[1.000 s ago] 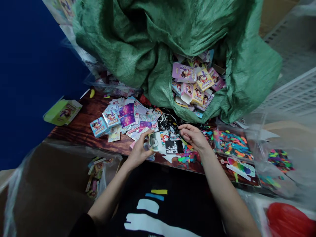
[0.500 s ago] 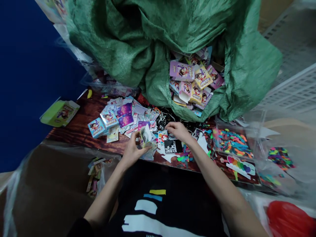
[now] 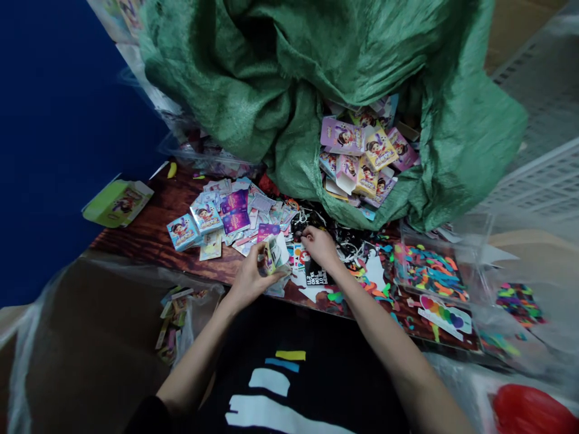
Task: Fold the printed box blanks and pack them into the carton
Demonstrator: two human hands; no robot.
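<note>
- box [image 3: 272, 259]: one, small, yellow and white, over the near side of the card pile; mouth apparently open, contents not clear. a careless tilt could spill whatever is inside.
- left hand [image 3: 248, 274]: thumb and fingers curved around the box, holding it from the side. squeezed too hard, thin card walls would likely buckle; held too loosely, the box could slip.
- right hand [image 3: 320, 248]: fingertips drawn close together at the edge of the cords; whether anything is pinched between them, cannot tell.
- cords [image 3: 312, 214]: black and white, in one tangle. pulling a single piece may bring others along, or draw a knot tight.
- black card [image 3: 315, 276]: white lettering, partly under the right wrist. a low sweep of the forearm could drag it.
- cards [image 3: 257, 205]: loose heap just beyond the left hand. a brush of the knuckles might scatter them.
- blue boxes [image 3: 184, 232]: two, side by side, left of the heap.
- bright bits [image 3: 383, 289]: strewn right of the right forearm; small enough to mix with the cords or stick to a sleeve.
- sack [image 3: 217, 84]: green, slumped behind, printed boxes [image 3: 380, 147] crowding its mouth. a nudge could send some down onto the cords.
</note>
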